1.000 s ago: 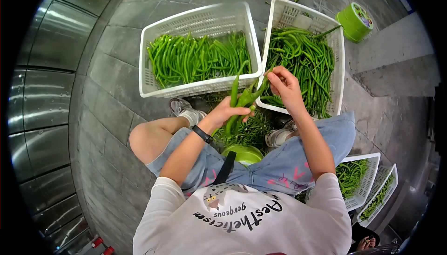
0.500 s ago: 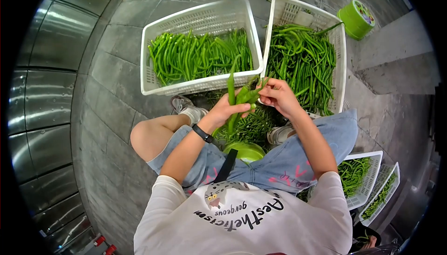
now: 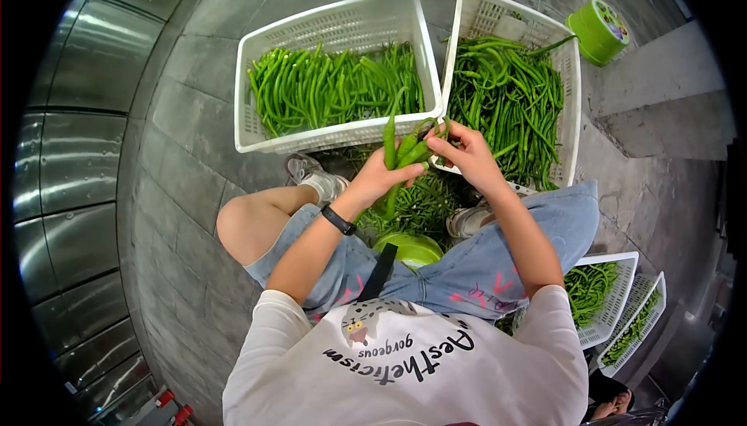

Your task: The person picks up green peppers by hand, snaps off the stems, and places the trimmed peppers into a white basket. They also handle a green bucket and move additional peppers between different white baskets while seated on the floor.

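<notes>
Several long green chili peppers (image 3: pixel 391 142) are gripped in my left hand (image 3: pixel 377 179), one of them standing almost upright above the fingers. Close beside it, my right hand (image 3: pixel 469 160) pinches the stem end of a pepper with thumb and fingertips; the exact hold is partly hidden. Both hands are over a heap of thin green stems and bits (image 3: pixel 424 206) on the floor between my feet. Beyond them, a white crate (image 3: pixel 334 140) contains peppers lined up side by side. To its right, another white crate (image 3: pixel 574 115) contains peppers lying more loosely.
A green bowl-like thing (image 3: pixel 412 248) is between my thighs. A green round tub (image 3: pixel 597 33) stands beyond the right crate. Two smaller white baskets (image 3: pixel 622 301) of green pods are at lower right, near another person's hand (image 3: pixel 613 406). Metal panels (image 3: pixel 82 177) line the left.
My right hand has shifted slightly, its fingers now curled closer around the stem end. The peppers in my left hand have tilted a little. Another person's hands show more at the lower right.
</notes>
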Motion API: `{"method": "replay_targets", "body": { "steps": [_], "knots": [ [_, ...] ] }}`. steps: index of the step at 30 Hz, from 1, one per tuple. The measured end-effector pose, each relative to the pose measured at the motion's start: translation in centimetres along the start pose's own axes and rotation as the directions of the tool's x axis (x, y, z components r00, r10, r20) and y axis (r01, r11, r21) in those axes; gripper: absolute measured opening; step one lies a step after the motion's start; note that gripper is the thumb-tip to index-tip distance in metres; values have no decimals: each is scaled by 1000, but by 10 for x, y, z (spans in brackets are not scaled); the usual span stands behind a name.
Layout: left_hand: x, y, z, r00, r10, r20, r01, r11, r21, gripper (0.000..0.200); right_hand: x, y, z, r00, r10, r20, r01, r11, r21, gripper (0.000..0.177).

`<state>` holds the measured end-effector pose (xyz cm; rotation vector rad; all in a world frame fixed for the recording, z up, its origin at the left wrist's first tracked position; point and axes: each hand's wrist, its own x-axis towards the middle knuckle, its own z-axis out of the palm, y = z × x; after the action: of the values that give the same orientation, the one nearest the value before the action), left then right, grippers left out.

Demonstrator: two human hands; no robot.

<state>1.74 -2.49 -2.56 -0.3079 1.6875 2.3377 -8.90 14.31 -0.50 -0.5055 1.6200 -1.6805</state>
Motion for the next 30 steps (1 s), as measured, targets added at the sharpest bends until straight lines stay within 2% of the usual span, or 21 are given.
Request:
{"method": "replay_targets", "body": {
  "steps": [1, 3, 7, 11, 12, 15, 19, 20, 21, 24, 27, 28, 30],
  "knots": [
    [1, -3, -2, 1000, 8, 7, -8, 1000, 17, 37, 0, -1, -1, 999, 33, -7, -33, 999, 31, 14],
    [-1, -2, -1, 1000, -10, 26, 11, 1000, -12, 37, 2, 8, -7, 990, 122, 65, -135, 960, 244, 13],
    [-3, 5, 3, 998, -5, 70, 8, 999, -43, 35, 3, 16, -11, 956, 227, 184, -293, 757, 584, 11],
    [-2, 4, -2, 993, -34, 116, 40, 998, -48, 35, 6, 3, -10, 967, 215, 138, -251, 693, 676, 15],
    [-2, 6, -2, 990, -42, 134, 50, 997, -57, 35, 6, 1, -13, 966, 203, 159, -257, 720, 645, 17],
    [-3, 4, -1, 979, -63, 192, 78, 995, -67, 35, 3, -2, -12, 966, 106, 237, -189, 913, 362, 16],
    [-4, 6, 2, 960, -96, 265, 107, 994, -28, 35, 4, 6, -5, 987, 91, 132, -98, 994, 43, 16],
    [-6, 8, 4, 956, -98, 276, 108, 994, -20, 38, 3, 5, -2, 989, 94, 111, -102, 992, 73, 17],
    [-7, 10, 6, 953, -100, 287, 108, 994, -12, 42, 3, 5, -3, 978, 137, 157, -165, 968, 189, 17],
    [-8, 5, 5, 948, -95, 303, 100, 995, -1, 44, 3, 9, -7, 922, 201, 331, -352, 794, 496, 18],
    [-7, 6, 1, 951, -86, 298, 85, 996, 17, 41, 2, 17, -2, 946, 200, 254, -312, 769, 558, 18],
    [-7, 8, 0, 952, -84, 294, 81, 996, 24, 39, 3, 15, -2, 957, 221, 185, -287, 788, 544, 17],
    [-7, 14, 7, 959, -55, 279, 69, 997, -43, 39, 2, 2, -4, 958, 213, 193, -277, 862, 425, 18]
  ]
}}
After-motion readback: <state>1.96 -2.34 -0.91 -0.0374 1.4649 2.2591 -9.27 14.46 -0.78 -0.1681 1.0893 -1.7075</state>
